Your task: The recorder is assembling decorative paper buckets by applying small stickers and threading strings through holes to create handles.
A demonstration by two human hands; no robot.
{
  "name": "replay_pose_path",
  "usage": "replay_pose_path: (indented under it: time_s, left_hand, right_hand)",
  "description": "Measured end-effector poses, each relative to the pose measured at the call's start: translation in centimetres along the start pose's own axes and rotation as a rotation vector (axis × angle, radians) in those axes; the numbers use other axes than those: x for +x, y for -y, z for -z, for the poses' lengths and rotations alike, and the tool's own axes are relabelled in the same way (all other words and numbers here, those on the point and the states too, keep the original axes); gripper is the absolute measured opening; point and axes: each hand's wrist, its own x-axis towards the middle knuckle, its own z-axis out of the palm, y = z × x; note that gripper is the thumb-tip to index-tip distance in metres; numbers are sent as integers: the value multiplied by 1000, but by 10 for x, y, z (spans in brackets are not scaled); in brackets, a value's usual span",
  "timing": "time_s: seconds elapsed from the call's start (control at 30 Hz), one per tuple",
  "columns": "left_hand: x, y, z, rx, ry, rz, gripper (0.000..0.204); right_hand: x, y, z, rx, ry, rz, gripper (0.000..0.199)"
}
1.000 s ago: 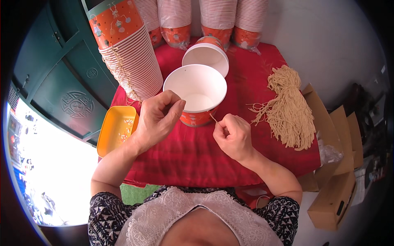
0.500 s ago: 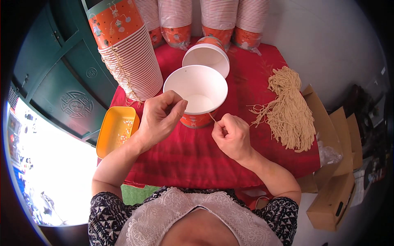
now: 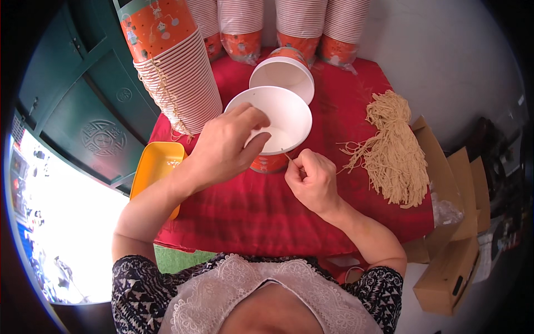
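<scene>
A white-lined paper bucket with an orange printed outside stands upright in the middle of the red-covered table. Over its left rim reaches my left hand, thumb and fingers apart around the mouth, and I see nothing in it. My right hand is closed in a pinch on a beige string at the bucket's near right side. The string's other end runs up to the bucket's wall, where its fastening cannot be made out. Just behind, a second paper bucket lies on its side with its mouth facing me.
A tall stack of nested paper buckets stands at the left, strings hanging along it. A yellow tray with small pale bits lies left of my forearm. A beige string bundle rests at right, beside open cardboard boxes. Wrapped bucket stacks line the back.
My left hand has moved from a pinch near the rim to over the bucket's mouth, its fingers opening. My right hand keeps its pinch on the string, nearly in place.
</scene>
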Motion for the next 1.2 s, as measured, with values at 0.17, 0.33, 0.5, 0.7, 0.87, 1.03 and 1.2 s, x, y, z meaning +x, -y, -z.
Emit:
replay_pose_path:
  time_s: [0.17, 0.33, 0.5, 0.7, 0.87, 1.03, 1.2]
  left_hand:
    - [19, 26, -9, 22, 263, -145, 32]
    - [35, 37, -18, -179, 543, -228, 22]
    - [39, 22, -15, -241, 720, 73, 18]
    - [27, 13, -13, -156, 643, 99, 16]
    - [16, 15, -20, -207, 528, 79, 17]
    - [16, 12, -20, -251, 526, 164, 23]
    - [15, 9, -20, -272, 540, 206, 26]
  right_hand:
    - [1, -3, -5, 32, -1, -12, 26]
    - [2, -3, -8, 89, -16, -43, 26]
    - [0, -5, -8, 177, -7, -139, 19]
    - [-1, -6, 5, 531, 62, -518, 38]
    - [3, -3, 10, 580, 159, -660, 49]
    - [-3, -4, 5, 650, 163, -681, 52]
    - [1, 0, 5, 696, 195, -802, 53]
